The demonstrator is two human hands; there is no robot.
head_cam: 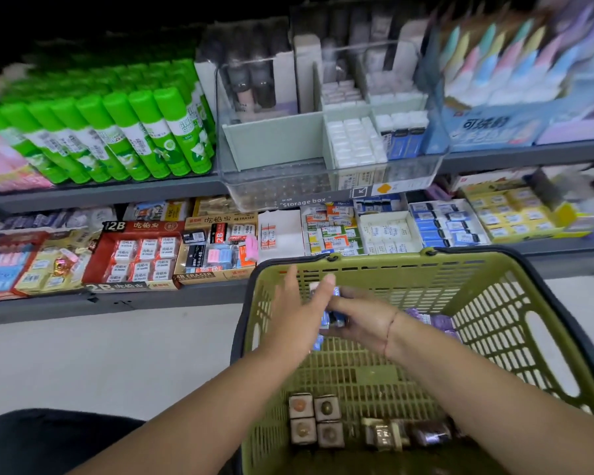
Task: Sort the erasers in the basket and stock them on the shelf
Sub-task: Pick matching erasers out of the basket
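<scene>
Over the basket point(494, 262), my right hand point(364, 325) grips blue-sleeved erasers point(335, 318), count unreadable, partly hidden behind my left hand point(295, 313), its fingers straight and wide. The upper shelf point(100, 193) is blurred.

Plastic, card and painted metal around the olive basket point(494, 320)

The basket was matt moulded plastic with smooth lattice walls. Inside it, the blue-sleeved erasers point(335, 318) gripped by the right hand point(364, 323) had shiny wrappers. Beyond the basket, the storage box point(288, 186) was clear, glossy plastic, resting on a grey, matt shelf point(100, 193) that looked like painted metal. Up-left of the basket, the glue sticks point(117, 138) were smooth green plastic. Left of it, the red 2B carton point(134, 289) was printed card, and the floor point(100, 354) was smooth pale tile.
</scene>
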